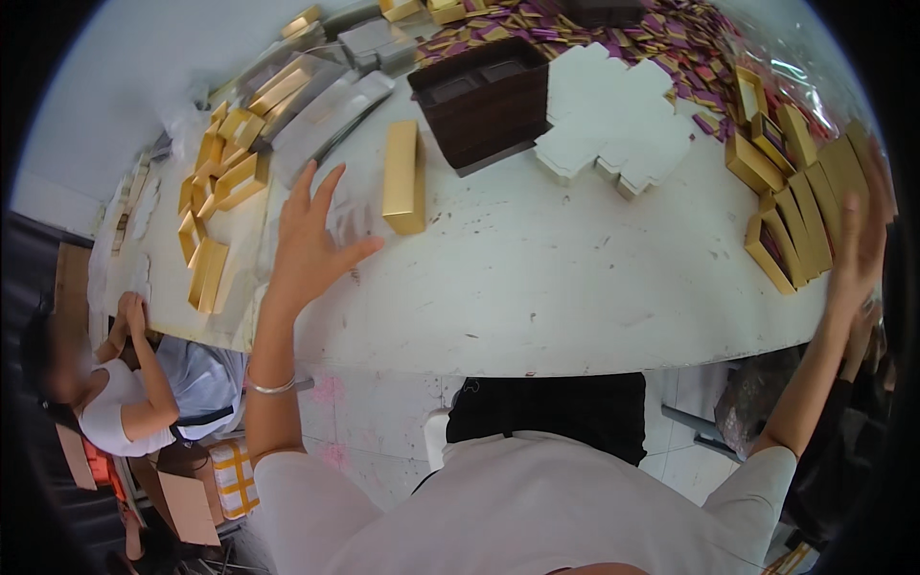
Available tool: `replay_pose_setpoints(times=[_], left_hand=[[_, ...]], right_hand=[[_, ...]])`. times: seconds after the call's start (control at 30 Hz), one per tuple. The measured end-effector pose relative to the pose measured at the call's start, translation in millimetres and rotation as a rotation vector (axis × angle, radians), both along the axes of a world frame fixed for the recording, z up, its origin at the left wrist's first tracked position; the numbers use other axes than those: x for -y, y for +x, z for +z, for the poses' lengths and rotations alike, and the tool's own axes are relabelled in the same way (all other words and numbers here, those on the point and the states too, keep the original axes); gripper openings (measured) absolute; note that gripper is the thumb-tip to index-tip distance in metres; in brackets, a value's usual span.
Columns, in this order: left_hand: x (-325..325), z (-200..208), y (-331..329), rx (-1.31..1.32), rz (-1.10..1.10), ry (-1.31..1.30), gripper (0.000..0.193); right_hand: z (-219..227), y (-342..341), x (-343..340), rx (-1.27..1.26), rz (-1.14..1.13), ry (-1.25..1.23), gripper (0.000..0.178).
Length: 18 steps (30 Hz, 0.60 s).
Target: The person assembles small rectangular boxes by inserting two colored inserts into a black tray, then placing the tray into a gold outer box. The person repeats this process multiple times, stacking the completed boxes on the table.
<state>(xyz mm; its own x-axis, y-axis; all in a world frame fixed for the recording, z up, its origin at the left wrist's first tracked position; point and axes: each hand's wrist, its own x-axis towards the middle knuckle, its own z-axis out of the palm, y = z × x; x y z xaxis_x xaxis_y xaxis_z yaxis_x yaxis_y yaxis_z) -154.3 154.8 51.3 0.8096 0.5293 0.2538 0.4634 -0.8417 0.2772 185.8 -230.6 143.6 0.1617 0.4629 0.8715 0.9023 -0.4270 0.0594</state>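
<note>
Hovering left hand (pixel 311 244), fingers spread, near gold box (pixel 403 177) | right hand (pixel 860 240) blurred, fingers unclear

We see a large white worktable (pixel 537 287) with a scuffed top and curved edge, under even bright light. Below it lies a pale tiled floor (pixel 369 422). Brown cardboard cartons (pixel 182 503) stand at lower left.
</note>
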Motion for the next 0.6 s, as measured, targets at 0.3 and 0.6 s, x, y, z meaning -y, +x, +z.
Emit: replay_pose_setpoints(times=[0.3, 0.6], left_hand=[[38, 12, 44, -0.136, 0.159, -0.121, 0.062], [136, -5, 45, -0.01, -0.649, 0.013, 0.05]], right_hand=[[-55, -67, -119, -0.388, 0.488, -0.106, 0.033], [-55, -37, -221, -0.072, 0.518, -0.3, 0.021]])
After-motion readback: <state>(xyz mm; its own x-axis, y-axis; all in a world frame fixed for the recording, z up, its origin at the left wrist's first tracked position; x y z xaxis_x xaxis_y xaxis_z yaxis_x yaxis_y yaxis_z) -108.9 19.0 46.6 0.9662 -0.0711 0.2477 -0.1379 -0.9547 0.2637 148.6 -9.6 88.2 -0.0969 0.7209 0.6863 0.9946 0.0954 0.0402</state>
